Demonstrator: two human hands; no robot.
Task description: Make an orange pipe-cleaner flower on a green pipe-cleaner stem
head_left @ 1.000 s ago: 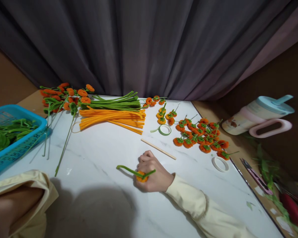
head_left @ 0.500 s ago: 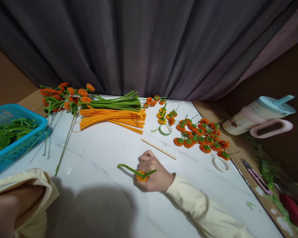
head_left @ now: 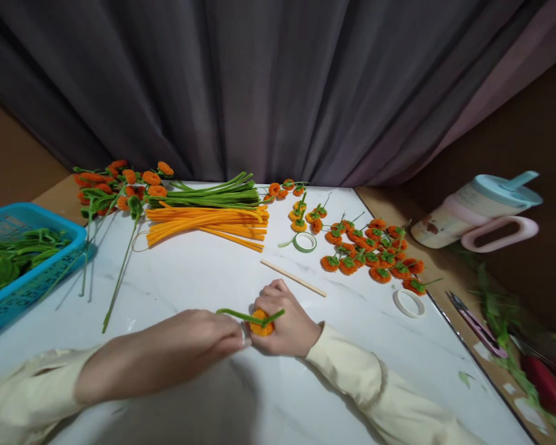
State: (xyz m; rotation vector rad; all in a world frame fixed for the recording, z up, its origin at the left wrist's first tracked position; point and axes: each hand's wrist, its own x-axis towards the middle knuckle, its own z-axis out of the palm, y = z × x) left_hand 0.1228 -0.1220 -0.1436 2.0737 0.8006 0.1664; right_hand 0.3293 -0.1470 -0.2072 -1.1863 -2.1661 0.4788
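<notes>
My right hand (head_left: 282, 321) is closed around a yellow-orange pipe-cleaner flower (head_left: 261, 326), its underside turned up. Across that flower lies a bent green pipe cleaner (head_left: 241, 316), one end reaching left and the other angled up to the right. Close on the left, my left hand (head_left: 204, 337) has its fingers pressed together, the tips beside the flower. Its curled fingers hide whatever may be between them. Just beyond my right hand, a thin wooden stick (head_left: 293, 277) lies on the white table.
Orange pipe cleaners (head_left: 208, 227) and green ones (head_left: 217, 194) lie in bundles at the back. Finished orange flowers (head_left: 370, 247) cluster to the right, by tape rolls (head_left: 304, 242). A blue basket (head_left: 76, 244) stands left; a tumbler (head_left: 458, 207) and pink snips (head_left: 479, 330) are right.
My left hand has come in from the lower left edge to the flower, its fingers now closed beside it. My right hand keeps its hold; the view has shifted slightly.
</notes>
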